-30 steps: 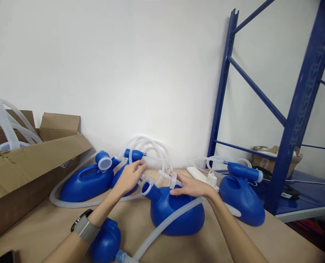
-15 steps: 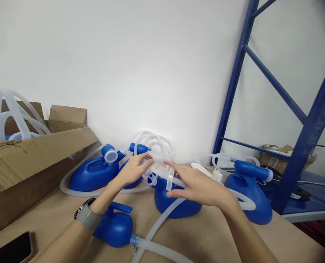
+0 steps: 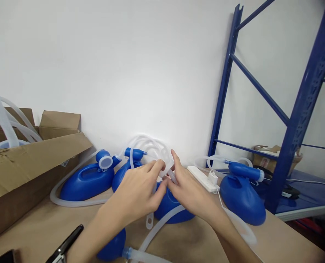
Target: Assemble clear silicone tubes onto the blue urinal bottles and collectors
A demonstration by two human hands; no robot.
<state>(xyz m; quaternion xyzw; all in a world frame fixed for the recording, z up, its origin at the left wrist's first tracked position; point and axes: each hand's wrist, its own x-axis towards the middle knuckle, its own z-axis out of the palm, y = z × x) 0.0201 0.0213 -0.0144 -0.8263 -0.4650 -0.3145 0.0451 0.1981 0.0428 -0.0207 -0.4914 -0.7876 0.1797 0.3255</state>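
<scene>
My left hand point(image 3: 136, 195) and my right hand point(image 3: 188, 190) meet over the neck of a blue plastic bottle point(image 3: 170, 210) on the brown table point(image 3: 195, 241). Both pinch a small translucent fitting point(image 3: 170, 174) at the end of a clear hose point(image 3: 162, 226) that curves down toward me. A white loop tab point(image 3: 149, 220) hangs below my left hand. The bottle's opening is hidden behind my fingers.
More blue bottles stand around: one left point(image 3: 85, 180), one right point(image 3: 241, 199), one near me point(image 3: 111, 246). Coiled clear tubing point(image 3: 151, 146) lies by the wall. A white power strip point(image 3: 202, 174), an open cardboard box point(image 3: 28, 160) with hoses, and blue shelving point(image 3: 302, 109) surround the spot.
My hands have come together over the middle bottle's neck and closed on the fitting; earlier they were apart with the right hand's fingers spread. The view shifted slightly.
</scene>
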